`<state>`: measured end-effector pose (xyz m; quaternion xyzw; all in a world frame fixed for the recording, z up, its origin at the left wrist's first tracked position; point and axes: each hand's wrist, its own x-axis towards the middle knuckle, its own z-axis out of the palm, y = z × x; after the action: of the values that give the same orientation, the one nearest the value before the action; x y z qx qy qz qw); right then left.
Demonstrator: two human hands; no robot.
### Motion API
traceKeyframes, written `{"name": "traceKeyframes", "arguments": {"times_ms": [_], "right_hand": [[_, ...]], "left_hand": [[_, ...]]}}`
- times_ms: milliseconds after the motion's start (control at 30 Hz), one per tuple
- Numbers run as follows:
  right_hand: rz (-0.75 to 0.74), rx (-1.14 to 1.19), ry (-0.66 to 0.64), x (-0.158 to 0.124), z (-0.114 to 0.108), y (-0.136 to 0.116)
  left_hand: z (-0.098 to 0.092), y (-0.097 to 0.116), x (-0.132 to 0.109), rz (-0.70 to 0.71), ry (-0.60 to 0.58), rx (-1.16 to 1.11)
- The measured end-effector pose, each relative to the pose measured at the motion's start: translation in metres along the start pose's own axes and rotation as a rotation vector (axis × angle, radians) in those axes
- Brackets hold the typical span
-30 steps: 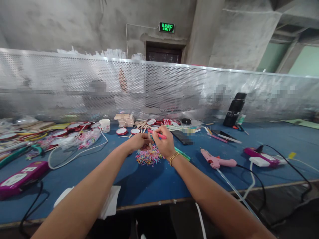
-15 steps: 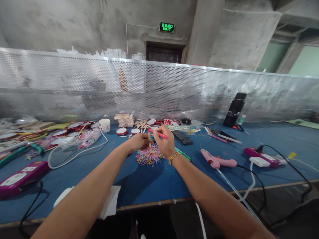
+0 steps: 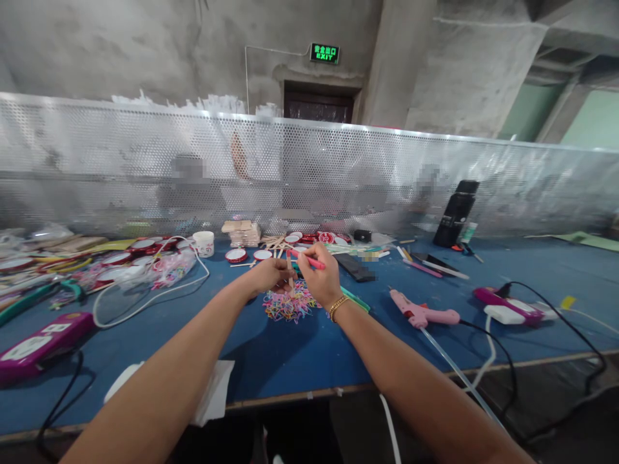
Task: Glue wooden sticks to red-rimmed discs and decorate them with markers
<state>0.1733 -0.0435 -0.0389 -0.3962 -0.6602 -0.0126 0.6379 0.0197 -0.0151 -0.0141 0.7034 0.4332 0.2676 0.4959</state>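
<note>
Between the fingers of my left hand [image 3: 269,277] a flat wooden stick [image 3: 291,276] is held upright. My right hand [image 3: 323,274] grips a red pen [image 3: 313,262], its tip pointing left at the upper part of the stick. Whether the tip touches the wood I cannot tell. Just below both hands lies a pile of small multicoloured rubber bands [image 3: 290,305] on the blue tabletop [image 3: 271,367]. A few small round red-rimmed pieces with white faces [image 3: 236,256] lie just beyond my left hand.
To the right are a pink glue gun [image 3: 420,312] with its cord, a purple power strip [image 3: 512,306] and a black bottle [image 3: 454,216]. Leftward stand a paper cup [image 3: 204,243] and another purple power strip [image 3: 46,345]. A perforated metal screen [image 3: 329,174] borders the back.
</note>
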Motion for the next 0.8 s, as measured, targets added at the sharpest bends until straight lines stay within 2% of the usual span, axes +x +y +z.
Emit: {"name": "traceKeyframes", "arguments": {"times_ms": [800], "right_hand": [[0.012,-0.002,-0.014,-0.0006,-0.0003,-0.0023]], "left_hand": [[-0.0004,0.0025,-0.0032,0.03,-0.001,0.021]]}}
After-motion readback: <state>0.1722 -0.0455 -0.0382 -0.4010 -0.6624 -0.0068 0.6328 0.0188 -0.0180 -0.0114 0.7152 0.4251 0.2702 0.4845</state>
